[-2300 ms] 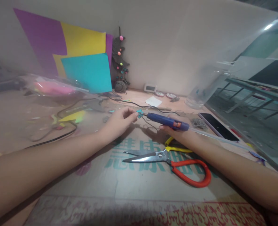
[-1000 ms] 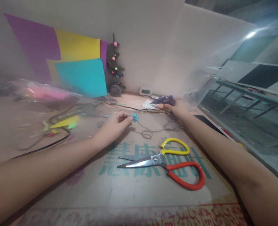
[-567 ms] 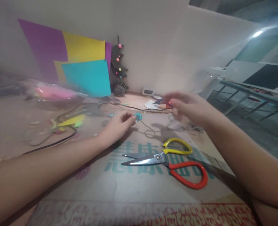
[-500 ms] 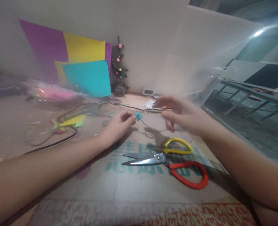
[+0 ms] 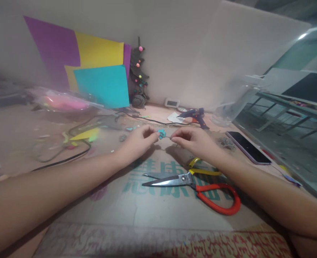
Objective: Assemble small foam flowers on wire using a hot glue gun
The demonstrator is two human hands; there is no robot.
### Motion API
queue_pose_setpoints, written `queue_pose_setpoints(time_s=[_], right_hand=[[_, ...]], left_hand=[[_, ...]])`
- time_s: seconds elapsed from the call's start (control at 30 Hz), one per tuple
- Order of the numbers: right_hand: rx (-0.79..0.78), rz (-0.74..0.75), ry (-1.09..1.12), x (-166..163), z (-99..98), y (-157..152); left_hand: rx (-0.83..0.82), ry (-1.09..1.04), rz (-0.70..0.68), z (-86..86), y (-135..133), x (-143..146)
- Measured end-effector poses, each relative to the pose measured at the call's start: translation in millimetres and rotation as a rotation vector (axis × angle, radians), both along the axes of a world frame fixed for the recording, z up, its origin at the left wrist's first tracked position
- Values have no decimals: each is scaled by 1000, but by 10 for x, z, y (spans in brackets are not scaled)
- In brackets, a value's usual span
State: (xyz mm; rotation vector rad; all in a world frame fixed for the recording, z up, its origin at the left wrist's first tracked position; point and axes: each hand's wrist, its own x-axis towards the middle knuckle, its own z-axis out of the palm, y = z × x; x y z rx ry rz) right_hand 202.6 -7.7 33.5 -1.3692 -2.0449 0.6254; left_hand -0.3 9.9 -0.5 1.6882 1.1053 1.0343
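Observation:
My left hand (image 5: 138,141) pinches a small teal flower-shaped piece (image 5: 162,133) above the cardboard sheet (image 5: 147,211). My right hand (image 5: 193,140) meets it from the right, fingers pinched together on a thin string right next to the teal piece. The blue glue gun (image 5: 193,115) stands on its own farther back, beyond my right hand. Scissors (image 5: 193,182) with one red and one yellow handle lie on the cardboard just below my right wrist.
Purple, yellow and teal paper sheets (image 5: 99,71) lean on the back wall beside a dark decorated tree shape (image 5: 139,79). A phone (image 5: 248,152) lies at the right. A black cable (image 5: 64,159) and scraps lie at the left. A clear container (image 5: 235,104) stands at the back right.
My right hand set the glue gun down at the back, let it go, and came back to the teal piece. My left hand kept its hold and barely moved.

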Motion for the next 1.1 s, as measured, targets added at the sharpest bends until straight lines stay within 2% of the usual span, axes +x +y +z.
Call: queue_pose_setpoints(time_s=[0.07,0.17,0.4,0.5,0.57,0.77,0.93,1.1], right_hand=[[146,-10,-72,13,-5,2],[242,9,-110,23,-59,21],[345,40,-45,64,-229,99],[364,12,60,52,-242,72],[378,-13,84,38,-217,35],[283,60,-82,2,-136,-56],[142,146,-50,-13,-193,-41],[167,52,42,-8,-239,-30]], left_hand=[[-27,46,-16,10,-14,2],[-52,96,-32,11,-22,5],[-106,113,-108,15,-37,2],[-107,93,-152,30,-42,4],[-107,74,-134,37,-38,6],[-78,3,-65,29,-20,-2],[-100,13,-76,29,-27,-2],[-90,73,-96,16,-25,15]])
